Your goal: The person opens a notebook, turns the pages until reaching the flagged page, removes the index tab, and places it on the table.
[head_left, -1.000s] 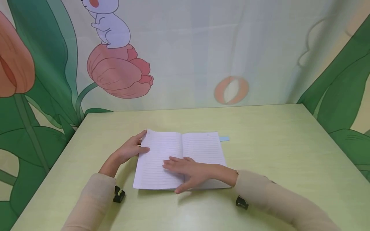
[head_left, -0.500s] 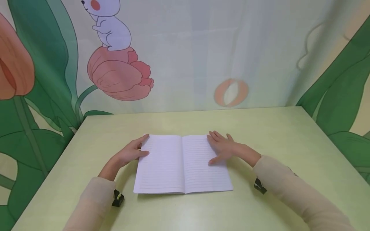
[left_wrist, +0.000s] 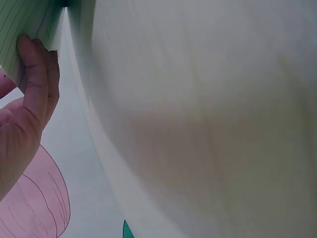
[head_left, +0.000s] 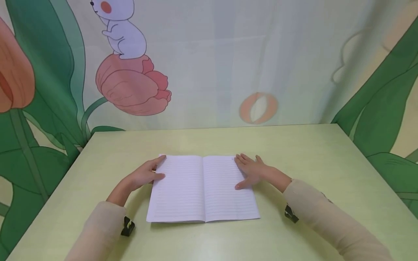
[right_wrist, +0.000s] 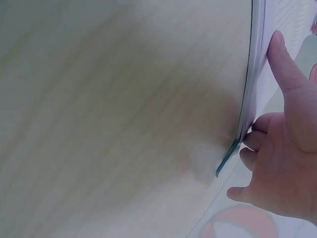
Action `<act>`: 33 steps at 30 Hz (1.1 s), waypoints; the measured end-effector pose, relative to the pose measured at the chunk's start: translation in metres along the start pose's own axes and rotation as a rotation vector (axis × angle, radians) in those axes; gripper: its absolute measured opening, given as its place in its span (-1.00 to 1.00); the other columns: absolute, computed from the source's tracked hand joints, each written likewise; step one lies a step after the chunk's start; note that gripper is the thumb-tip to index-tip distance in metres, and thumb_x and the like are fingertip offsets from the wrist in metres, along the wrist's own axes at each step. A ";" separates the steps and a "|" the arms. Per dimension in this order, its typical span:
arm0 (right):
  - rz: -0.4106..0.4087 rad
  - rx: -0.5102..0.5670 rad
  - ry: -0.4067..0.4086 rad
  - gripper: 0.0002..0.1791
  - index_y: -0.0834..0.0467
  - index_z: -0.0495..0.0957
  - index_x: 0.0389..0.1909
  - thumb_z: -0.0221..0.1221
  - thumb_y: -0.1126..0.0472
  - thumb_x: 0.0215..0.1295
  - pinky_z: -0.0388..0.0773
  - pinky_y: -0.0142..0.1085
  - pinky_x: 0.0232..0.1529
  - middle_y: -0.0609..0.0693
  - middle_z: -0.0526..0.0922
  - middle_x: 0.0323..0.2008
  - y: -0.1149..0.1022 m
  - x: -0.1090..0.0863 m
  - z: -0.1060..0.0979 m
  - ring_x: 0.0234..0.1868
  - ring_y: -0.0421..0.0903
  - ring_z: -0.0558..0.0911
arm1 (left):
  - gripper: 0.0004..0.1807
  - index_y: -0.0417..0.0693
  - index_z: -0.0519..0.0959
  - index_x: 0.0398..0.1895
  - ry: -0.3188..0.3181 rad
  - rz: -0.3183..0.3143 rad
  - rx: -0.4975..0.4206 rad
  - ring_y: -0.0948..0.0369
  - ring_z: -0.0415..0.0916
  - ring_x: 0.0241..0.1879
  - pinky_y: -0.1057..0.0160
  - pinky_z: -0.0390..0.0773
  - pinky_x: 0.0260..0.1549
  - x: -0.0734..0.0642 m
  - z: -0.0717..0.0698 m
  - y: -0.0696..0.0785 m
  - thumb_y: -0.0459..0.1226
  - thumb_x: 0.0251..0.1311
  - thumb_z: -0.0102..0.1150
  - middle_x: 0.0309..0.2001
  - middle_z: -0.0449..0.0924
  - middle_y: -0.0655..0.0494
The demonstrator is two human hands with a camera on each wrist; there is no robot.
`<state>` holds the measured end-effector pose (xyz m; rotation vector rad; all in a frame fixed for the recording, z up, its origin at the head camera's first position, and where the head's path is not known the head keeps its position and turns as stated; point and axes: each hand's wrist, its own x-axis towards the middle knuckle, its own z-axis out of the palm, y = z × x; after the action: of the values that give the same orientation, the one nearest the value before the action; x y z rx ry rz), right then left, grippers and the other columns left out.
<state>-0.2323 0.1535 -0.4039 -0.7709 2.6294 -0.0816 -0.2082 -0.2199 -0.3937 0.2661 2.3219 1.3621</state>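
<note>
An open notebook (head_left: 183, 195) with ruled pages lies on the table, its fold running down the middle. My left hand (head_left: 141, 176) grips the left edge, thumb on top of the page. In the left wrist view, fingers of the left hand (left_wrist: 34, 94) lie against a lined sheet (left_wrist: 17, 34). Spread over the upper right page is my right hand (head_left: 251, 171), fingers straight and thumb apart. In the right wrist view, a blue-green strip (right_wrist: 227, 158) sticks out past the notebook's page edges (right_wrist: 251, 69), close to the right hand (right_wrist: 282, 144).
The pale yellow-green table (head_left: 209, 243) reaches back to a printed curtain (head_left: 202, 79) with flowers and a rabbit. A small black clip-like device (head_left: 128, 227) sits at the left cuff and another dark device (head_left: 290, 214) at the right cuff.
My right hand has moved from across the fold and left page to the upper right page, where it now stays. The left hand keeps its hold on the left edge.
</note>
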 end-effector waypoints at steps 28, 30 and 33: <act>-0.071 0.052 0.041 0.06 0.25 -0.06 0.39 -0.06 -0.43 0.09 -0.24 0.24 0.18 0.16 -0.17 0.40 -0.006 -0.012 0.004 0.38 0.13 -0.26 | -0.23 -0.20 -0.13 0.41 -0.004 -0.021 0.090 -0.08 0.14 0.11 0.12 0.39 -0.11 0.003 -0.002 0.008 -0.38 0.22 0.03 0.36 -0.12 -0.29; -0.082 0.041 0.038 0.06 0.22 -0.10 0.40 -0.13 -0.46 0.10 -0.24 0.23 0.18 0.15 -0.18 0.41 -0.009 -0.013 0.007 0.39 0.11 -0.25 | -0.23 -0.20 -0.12 0.41 0.000 -0.029 0.093 -0.07 0.13 0.12 0.12 0.39 -0.10 0.002 -0.002 0.007 -0.38 0.22 0.04 0.36 -0.13 -0.28; -0.111 0.028 0.044 0.05 0.18 -0.15 0.41 -0.18 -0.47 0.12 -0.26 0.24 0.18 0.17 -0.20 0.40 -0.015 -0.015 0.013 0.38 0.12 -0.24 | -0.23 -0.19 -0.12 0.41 0.006 -0.037 0.099 -0.08 0.13 0.12 0.12 0.38 -0.10 0.002 -0.001 0.006 -0.38 0.22 0.04 0.36 -0.12 -0.27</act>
<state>-0.2087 0.1496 -0.4083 -0.9152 2.6187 -0.1680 -0.2106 -0.2171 -0.3883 0.2484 2.3912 1.2341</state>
